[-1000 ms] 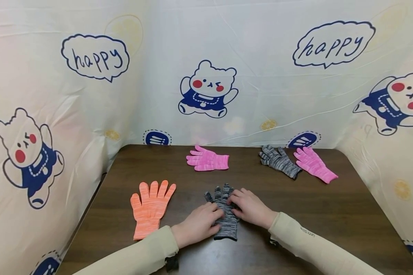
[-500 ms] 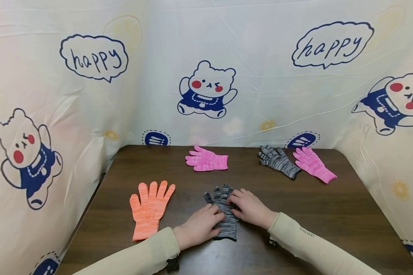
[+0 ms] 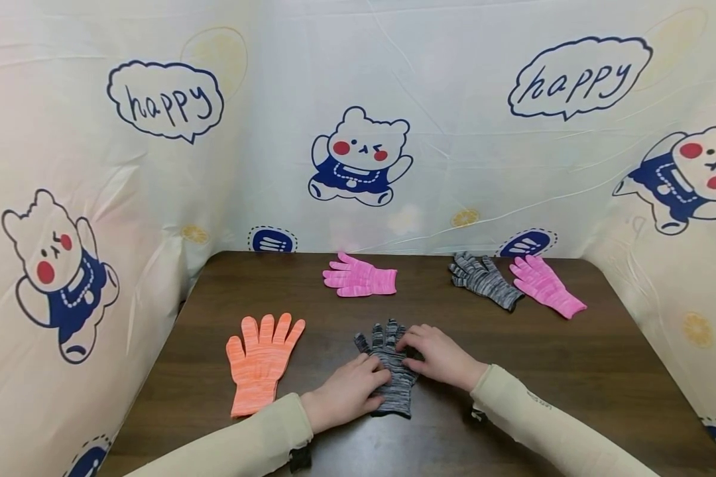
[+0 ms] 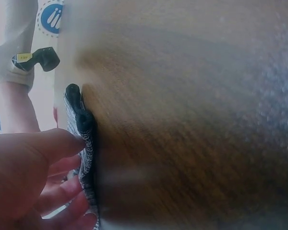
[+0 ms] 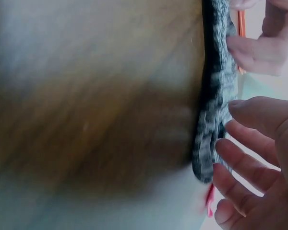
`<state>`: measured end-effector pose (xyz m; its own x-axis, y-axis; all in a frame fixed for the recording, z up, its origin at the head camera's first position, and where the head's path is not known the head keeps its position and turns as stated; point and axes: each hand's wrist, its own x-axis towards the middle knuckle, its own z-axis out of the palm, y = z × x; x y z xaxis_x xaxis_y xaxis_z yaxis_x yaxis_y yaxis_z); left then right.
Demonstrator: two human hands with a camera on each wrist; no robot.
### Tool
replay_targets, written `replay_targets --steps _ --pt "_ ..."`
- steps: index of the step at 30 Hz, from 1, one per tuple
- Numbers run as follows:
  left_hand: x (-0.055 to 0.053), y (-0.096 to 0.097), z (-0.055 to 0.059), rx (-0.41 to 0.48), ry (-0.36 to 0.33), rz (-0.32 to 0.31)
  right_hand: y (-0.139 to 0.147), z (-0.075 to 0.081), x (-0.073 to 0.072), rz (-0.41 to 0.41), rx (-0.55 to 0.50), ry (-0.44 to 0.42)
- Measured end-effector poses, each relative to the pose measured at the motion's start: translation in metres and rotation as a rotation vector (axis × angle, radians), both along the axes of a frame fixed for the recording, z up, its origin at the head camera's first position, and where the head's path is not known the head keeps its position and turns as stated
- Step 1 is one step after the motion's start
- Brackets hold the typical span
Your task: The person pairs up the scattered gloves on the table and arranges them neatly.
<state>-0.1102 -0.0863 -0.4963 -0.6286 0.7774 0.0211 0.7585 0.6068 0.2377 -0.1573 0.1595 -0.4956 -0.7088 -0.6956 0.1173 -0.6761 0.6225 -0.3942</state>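
A grey-and-black knit glove (image 3: 396,381) lies flat near the front middle of the table, its fingers pointing away. On its left side rests my left hand (image 3: 347,392), thumb near the cuff and fingertips on the palm part. My right hand (image 3: 441,358) touches the glove's right edge by the finger bases, partly covering that side. The left wrist view has the thumb and fingertips lightly against the glove (image 4: 86,158). In the right wrist view, spread, slightly bent fingers meet the glove (image 5: 213,115) without closing round it.
An orange glove (image 3: 256,371) lies left of my left hand. Toward the back edge of the brown table (image 3: 573,397) are a pink glove (image 3: 364,278), a second grey glove (image 3: 486,283) and another pink glove (image 3: 545,286) beside it. A printed curtain (image 3: 358,79) stands behind.
My right hand has shifted slightly to the right along the glove's edge. The left hand and the other gloves keep their places.
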Motion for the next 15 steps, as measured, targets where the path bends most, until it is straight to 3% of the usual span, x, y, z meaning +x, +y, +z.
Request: replay_targets --steps 15 --pt "-0.001 0.000 -0.006 0.041 -0.019 0.003 0.046 0.011 -0.022 -0.135 -0.012 0.045"
